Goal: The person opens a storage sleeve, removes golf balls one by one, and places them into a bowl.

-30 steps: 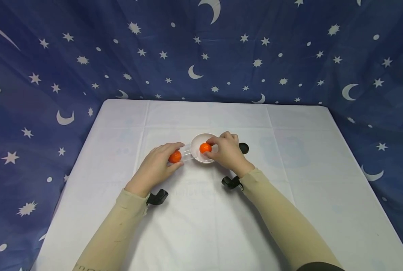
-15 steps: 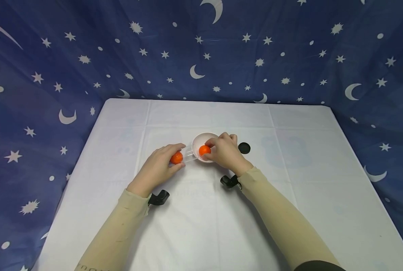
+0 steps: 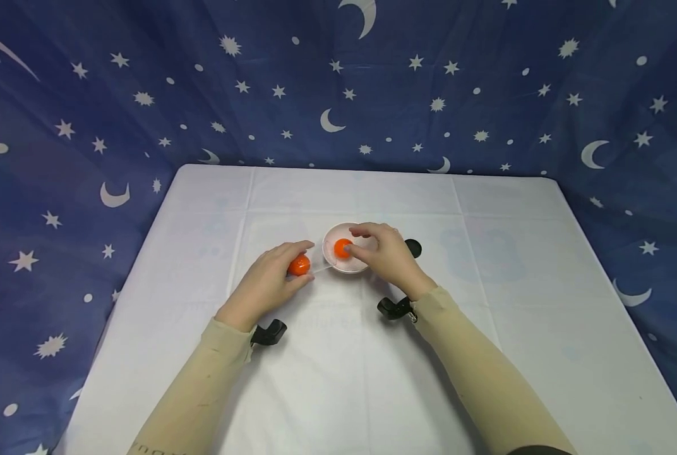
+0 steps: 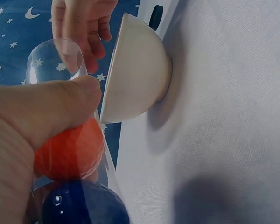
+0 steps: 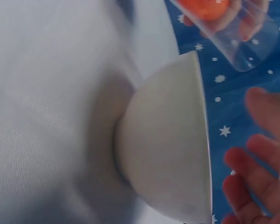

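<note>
My left hand (image 3: 270, 278) grips a clear plastic tube (image 4: 56, 58), its mouth tilted toward the bowl. Inside the tube sit a dimpled orange ball (image 4: 72, 151) and, behind it, a dark blue ball (image 4: 86, 205). A white bowl (image 5: 165, 140) stands upright on the table. Within the bowl lies another orange ball (image 3: 341, 248), which the right thumb overlaps in the head view. Over the bowl's right side, my right hand (image 3: 389, 256) has its thumb and fingers spread apart; the right wrist view shows nothing held between them.
A round black object (image 3: 413, 248) lies just right of the bowl, partly behind the right hand. The white-covered table (image 3: 327, 379) ends at a blue curtain (image 3: 247, 76) with stars and moons. Both wrists carry small black cameras.
The right hand's fingers pinched the orange ball over the bowl earlier; they have now spread and let it go, and the hand has shifted slightly right. The left hand keeps holding the tube.
</note>
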`<action>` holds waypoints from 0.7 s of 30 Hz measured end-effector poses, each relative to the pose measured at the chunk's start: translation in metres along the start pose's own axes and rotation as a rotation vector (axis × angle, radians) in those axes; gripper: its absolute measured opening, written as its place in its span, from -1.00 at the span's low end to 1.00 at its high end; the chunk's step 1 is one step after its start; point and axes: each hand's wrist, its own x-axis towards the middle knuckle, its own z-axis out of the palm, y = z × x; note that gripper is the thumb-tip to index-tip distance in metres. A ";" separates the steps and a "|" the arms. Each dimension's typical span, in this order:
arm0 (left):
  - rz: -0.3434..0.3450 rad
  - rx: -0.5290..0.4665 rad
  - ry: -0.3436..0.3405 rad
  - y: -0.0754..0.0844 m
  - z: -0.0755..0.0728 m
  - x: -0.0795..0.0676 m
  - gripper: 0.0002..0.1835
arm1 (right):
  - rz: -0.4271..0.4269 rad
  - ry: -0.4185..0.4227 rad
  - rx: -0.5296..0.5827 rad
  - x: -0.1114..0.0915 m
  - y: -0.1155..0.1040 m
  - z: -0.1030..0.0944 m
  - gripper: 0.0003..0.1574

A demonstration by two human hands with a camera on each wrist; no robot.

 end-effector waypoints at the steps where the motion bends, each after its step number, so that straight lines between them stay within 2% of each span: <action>1: 0.001 0.000 0.003 0.000 -0.001 0.000 -0.35 | 0.003 0.011 0.057 -0.001 0.000 -0.002 -0.43; 5: 0.010 -0.002 0.008 0.001 -0.003 0.001 -0.35 | -0.004 0.027 0.302 -0.004 0.003 -0.007 -0.38; 10: 0.032 0.017 0.011 0.006 -0.008 0.005 -0.36 | 0.000 -0.045 0.507 -0.007 0.002 -0.011 -0.36; 16: 0.066 0.057 -0.003 0.014 -0.017 0.014 -0.36 | 0.042 -0.153 0.562 -0.014 -0.020 -0.020 -0.30; 21: 0.101 0.118 -0.015 0.022 -0.026 0.021 -0.36 | 0.061 -0.181 0.560 -0.015 -0.019 -0.020 -0.31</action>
